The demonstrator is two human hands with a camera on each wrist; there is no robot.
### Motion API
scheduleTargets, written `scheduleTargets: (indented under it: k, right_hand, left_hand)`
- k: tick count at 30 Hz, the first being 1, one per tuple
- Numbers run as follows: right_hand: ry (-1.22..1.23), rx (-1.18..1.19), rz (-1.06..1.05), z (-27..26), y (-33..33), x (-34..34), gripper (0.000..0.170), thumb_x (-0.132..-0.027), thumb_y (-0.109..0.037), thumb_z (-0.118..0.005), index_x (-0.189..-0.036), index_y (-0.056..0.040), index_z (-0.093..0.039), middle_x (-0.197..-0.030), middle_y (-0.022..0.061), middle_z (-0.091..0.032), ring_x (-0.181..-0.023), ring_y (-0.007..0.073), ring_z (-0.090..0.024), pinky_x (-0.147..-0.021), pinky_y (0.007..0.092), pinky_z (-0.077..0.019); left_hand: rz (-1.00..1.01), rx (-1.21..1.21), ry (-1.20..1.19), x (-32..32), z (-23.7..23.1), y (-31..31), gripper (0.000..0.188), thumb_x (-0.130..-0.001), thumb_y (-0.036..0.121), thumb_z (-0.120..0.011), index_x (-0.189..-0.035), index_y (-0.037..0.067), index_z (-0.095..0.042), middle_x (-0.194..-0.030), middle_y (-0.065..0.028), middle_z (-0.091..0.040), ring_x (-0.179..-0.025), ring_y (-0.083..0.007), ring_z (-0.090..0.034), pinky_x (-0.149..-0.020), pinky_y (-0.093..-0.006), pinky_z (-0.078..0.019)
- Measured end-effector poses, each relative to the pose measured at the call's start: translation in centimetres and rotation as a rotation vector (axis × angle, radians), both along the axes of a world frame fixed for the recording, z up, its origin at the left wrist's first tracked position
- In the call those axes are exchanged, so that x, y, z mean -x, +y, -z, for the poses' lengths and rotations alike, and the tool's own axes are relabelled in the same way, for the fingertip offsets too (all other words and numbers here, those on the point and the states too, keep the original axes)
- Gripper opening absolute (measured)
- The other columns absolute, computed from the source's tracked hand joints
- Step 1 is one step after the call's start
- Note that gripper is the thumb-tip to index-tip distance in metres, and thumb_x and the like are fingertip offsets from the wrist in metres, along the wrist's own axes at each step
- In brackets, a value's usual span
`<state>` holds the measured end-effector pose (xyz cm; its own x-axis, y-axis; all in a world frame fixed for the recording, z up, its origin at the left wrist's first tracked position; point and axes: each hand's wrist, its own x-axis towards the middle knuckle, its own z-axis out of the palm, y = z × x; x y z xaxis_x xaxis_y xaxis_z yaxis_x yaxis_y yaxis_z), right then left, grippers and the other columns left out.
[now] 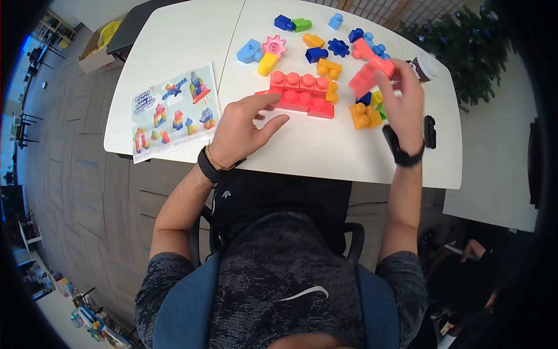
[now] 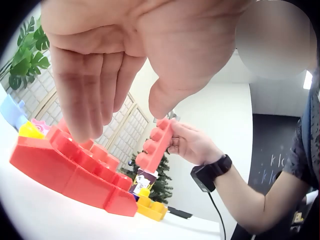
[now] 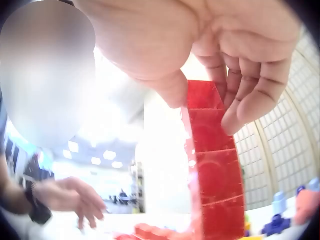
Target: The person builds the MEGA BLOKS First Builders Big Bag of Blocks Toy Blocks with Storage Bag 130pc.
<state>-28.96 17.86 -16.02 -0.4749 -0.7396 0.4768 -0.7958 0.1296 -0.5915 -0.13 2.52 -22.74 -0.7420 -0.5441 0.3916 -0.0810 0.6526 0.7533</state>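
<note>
I judge that joining goes best with the red brick [image 3: 217, 175] levelled and squared over studs before pressing. Right hand [image 1: 403, 96]: thumb and fingers pinch it, tilted, above the table [image 1: 325, 145]. Left hand [image 1: 241, 125]: relaxed, unclosed, by the red studded row [image 1: 302, 103]; contact unclear.

Right hand [image 1: 405, 96], head view: blurred. It conceals part of the held red piece [image 1: 364, 81], whose lower end is cut off by the bottom edge of the right wrist view. Left hand [image 1: 244, 125] covers the left end of the red assembly [image 1: 303, 93]; contact not determinable. Dark blue block [image 1: 364, 99]: largely obscured. Printed sheet [image 1: 174, 113]: small lettering illegible. Cup [image 1: 426, 67]: partly hidden behind the right hand. Board writing [image 2: 276, 161]: partly blocked by the right arm [image 2: 245, 187], unreadable
</note>
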Motion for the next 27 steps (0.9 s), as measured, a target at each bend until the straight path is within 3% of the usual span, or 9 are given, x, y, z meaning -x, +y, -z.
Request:
scheduleTargets:
  k: [2, 5, 8, 10, 13, 17, 22, 26, 27]
  right_hand:
    - [-0.435, 0.152, -0.236, 0.5, 2.8, -1.7, 0.029, -0.104, -0.017, -0.068, -0.126, 0.0003, -0.061, -0.11, 0.0025, -0.069, -0.095, 0.0097, -0.064, -0.082, 0.0258, -0.0526]
    - [-0.827, 0.145, -0.409, 4.7, 4.8, -4.1, 0.037, -0.107, -0.031, -0.067, -0.131, -0.0033, -0.059, -0.119, 0.0017, -0.067, -0.103, 0.0076, -0.062, -0.091, 0.0245, -0.0502]
    - [-0.971, 0.059, -0.527, 9.5, 4.3, -5.9, 0.037, -0.109, -0.028, -0.063, -0.136, -0.0039, -0.055, -0.129, 0.0046, -0.066, -0.118, 0.0116, -0.063, -0.103, 0.0302, -0.0514]
    - [-1.3, 0.105, -0.589, 11.1, 3.5, -6.8, 0.04, -0.111, -0.026, -0.06, -0.142, -0.003, -0.051, -0.132, 0.0063, -0.065, -0.125, 0.0147, -0.063, -0.111, 0.0355, -0.0505]
    - [-1.392, 0.138, -0.57, 12.1, 2.2, -7.0, 0.045, -0.111, -0.026, -0.059, -0.146, -0.0018, -0.047, -0.133, 0.0076, -0.065, -0.129, 0.0164, -0.062, -0.116, 0.0391, -0.049]
    - [-1.335, 0.103, -0.554, 13.1, 0.9, -6.4, 0.045, -0.11, -0.024, -0.061, -0.146, -0.0008, -0.048, -0.133, 0.0077, -0.065, -0.124, 0.0151, -0.063, -0.111, 0.0353, -0.0507]
    - [-0.968, -0.003, -0.494, 12.8, 0.5, -5.1, 0.041, -0.105, -0.015, -0.069, -0.14, 0.0004, -0.056, -0.131, 0.0069, -0.066, -0.117, 0.0117, -0.064, -0.103, 0.0285, -0.0517]
    - [-0.926, 0.005, -0.476, 11.5, 0.8, -5.0, 0.043, -0.099, -0.016, -0.076, -0.137, -0.001, -0.062, -0.124, 0.0061, -0.069, -0.111, 0.0116, -0.066, -0.096, 0.0271, -0.0537]
    - [-0.687, -0.03, -0.403, 10.7, 0.9, -4.9, 0.043, -0.096, -0.017, -0.079, -0.133, -0.0011, -0.066, -0.118, 0.0061, -0.07, -0.104, 0.0123, -0.067, -0.089, 0.0268, -0.0543]
  left_hand:
    - [0.031, -0.136, -0.021, -0.1, -0.3, 0.6, 0.045, -0.092, 0.017, -0.082, -0.132, 0.001, -0.07, -0.111, -0.0149, -0.079, -0.097, -0.0195, -0.078, -0.074, -0.0292, -0.0606]
    - [0.119, -0.343, -0.09, -0.2, -0.1, 2.0, 0.051, -0.094, 0.019, -0.082, -0.139, 0.001, -0.065, -0.114, -0.0144, -0.079, -0.096, -0.0144, -0.077, -0.073, -0.0266, -0.06]
    - [0.216, -0.468, -0.188, -0.2, 1.2, 2.6, 0.061, -0.093, 0.019, -0.083, -0.147, 0.003, -0.059, -0.118, -0.0144, -0.078, -0.095, -0.0126, -0.076, -0.075, -0.0256, -0.0605]
    - [0.243, -0.599, -0.137, -0.3, 1.9, 2.5, 0.063, -0.091, 0.017, -0.085, -0.147, 0.003, -0.059, -0.119, -0.0142, -0.076, -0.096, -0.0135, -0.075, -0.076, -0.0252, -0.0613]
    - [0.198, -0.41, -0.152, -0.8, 0.9, 2.3, 0.064, -0.089, 0.015, -0.087, -0.145, 0.002, -0.06, -0.117, -0.0149, -0.076, -0.098, -0.0158, -0.075, -0.079, -0.0271, -0.063]
    - [0.096, -0.25, -0.142, -0.7, 1.8, 2.2, 0.06, -0.086, 0.013, -0.088, -0.14, 0.001, -0.064, -0.114, -0.0161, -0.076, -0.098, -0.0183, -0.074, -0.08, -0.0307, -0.0644]
    - [0.011, -0.097, -0.041, -0.4, 1.9, 1.5, 0.051, -0.086, 0.009, -0.086, -0.133, 0.001, -0.069, -0.114, -0.017, -0.076, -0.099, -0.0235, -0.076, -0.085, -0.0349, -0.0648]
    - [-0.041, 0.001, -0.005, 0.0, 2.1, 0.6, 0.051, -0.085, 0.008, -0.086, -0.133, 0.001, -0.069, -0.115, -0.017, -0.077, -0.097, -0.0262, -0.077, -0.088, -0.0352, -0.0642]
    - [-0.064, 0.061, -0.009, 0.0, 1.9, 0.5, 0.051, -0.085, 0.009, -0.086, -0.133, 0.001, -0.069, -0.113, -0.0179, -0.077, -0.095, -0.028, -0.077, -0.087, -0.036, -0.0637]
